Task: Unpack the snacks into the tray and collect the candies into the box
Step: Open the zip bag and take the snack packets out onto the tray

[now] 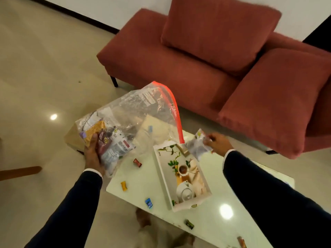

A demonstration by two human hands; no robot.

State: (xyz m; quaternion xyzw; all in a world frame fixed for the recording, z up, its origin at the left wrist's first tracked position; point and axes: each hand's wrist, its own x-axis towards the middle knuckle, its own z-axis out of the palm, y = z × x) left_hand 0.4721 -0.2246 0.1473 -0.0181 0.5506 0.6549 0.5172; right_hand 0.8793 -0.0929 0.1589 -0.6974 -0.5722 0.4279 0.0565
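My left hand [93,154] grips the bottom of a clear zip bag [136,111] with a red seal, held above the white table's left end; snack packets [109,142] lie bunched inside it by my fingers. My right hand [217,142] pinches a small pale snack packet [197,145] just above the far end of the white tray [162,169], whose floor shows a printed teapot picture. Loose wrapped candies lie on the table: a brown one [137,162], a yellow one [124,185], a blue one [149,202], a dark one [189,224] and an orange one [241,242]. A light wooden box [155,125] shows through the bag.
The white table [136,190] stands on a glossy beige floor. A red sofa [179,56] with two big cushions sits just beyond it. A cardboard piece [71,136] lies behind the bag at left. A wooden furniture leg [19,171] pokes in from the left edge.
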